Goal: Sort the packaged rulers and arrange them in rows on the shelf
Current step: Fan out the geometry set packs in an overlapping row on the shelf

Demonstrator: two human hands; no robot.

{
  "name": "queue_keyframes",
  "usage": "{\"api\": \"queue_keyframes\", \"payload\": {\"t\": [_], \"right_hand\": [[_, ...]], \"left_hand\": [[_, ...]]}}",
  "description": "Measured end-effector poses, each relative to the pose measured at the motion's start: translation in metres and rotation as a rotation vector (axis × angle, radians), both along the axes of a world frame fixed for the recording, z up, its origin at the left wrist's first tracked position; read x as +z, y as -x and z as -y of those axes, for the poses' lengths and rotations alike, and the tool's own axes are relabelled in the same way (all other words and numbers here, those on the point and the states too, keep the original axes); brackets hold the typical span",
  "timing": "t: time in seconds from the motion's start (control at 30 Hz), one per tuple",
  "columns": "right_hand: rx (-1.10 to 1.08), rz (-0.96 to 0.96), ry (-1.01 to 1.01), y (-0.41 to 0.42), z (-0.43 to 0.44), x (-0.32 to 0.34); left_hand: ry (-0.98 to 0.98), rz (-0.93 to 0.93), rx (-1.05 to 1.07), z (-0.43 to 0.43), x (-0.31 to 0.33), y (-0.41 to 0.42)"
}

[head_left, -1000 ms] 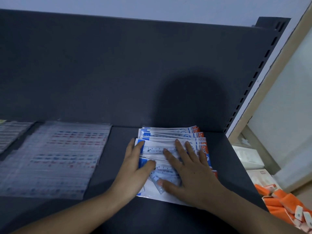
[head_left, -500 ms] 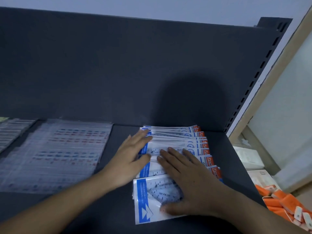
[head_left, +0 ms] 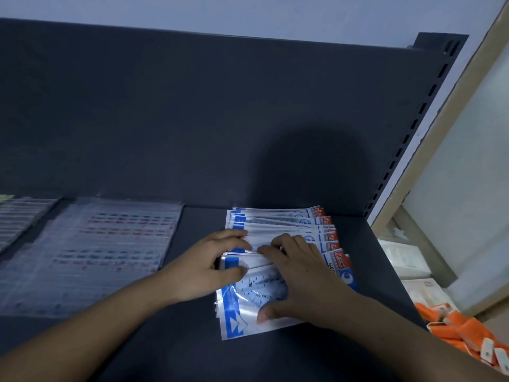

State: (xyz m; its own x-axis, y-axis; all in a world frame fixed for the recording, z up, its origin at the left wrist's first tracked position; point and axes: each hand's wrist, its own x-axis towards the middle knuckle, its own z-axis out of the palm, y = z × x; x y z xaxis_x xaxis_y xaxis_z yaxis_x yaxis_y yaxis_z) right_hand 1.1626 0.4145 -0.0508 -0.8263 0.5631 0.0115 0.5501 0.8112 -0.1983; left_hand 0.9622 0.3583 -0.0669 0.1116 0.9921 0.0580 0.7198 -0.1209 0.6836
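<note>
Left hand [head_left: 209,267]: grip narrow, thumb and straight fingers apparently pinching the blue-banded ends of a few packs. Right hand [head_left: 303,279]: grip wide, enclosing nothing; bent fingertips press on pack edges at 12 o'clock of the palm, and the thumb lies flat on the front pack [head_left: 234,321]. Both hands work the overlapped row of clear plastic ruler packs [head_left: 278,224], blue at one end and orange-red at the other, which runs from the back of the dark grey metal shelf [head_left: 275,359] toward its front edge. The front pack sits slightly skewed and overhangs the row toward 6 o'clock.

At 9 o'clock of the hands, well apart, lie transparent ruler sleeves [head_left: 110,249] in flat rows. At 4 o'clock, off the shelf, lies a heap of orange packaged items [head_left: 454,329].

Step in hand, as judged: squaring and spacing this row. The next move calls for sliding the front pack toward 12 o'clock and aligning its blue edge with the others.
</note>
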Motion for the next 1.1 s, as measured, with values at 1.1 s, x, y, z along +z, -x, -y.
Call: {"api": "queue_keyframes", "payload": {"t": [1.1], "right_hand": [[-0.381, 0.077, -0.02, -0.001, -0.021, -0.023]], "left_hand": [[-0.042, -0.619, 0.204, -0.017, -0.008, -0.038]]}}
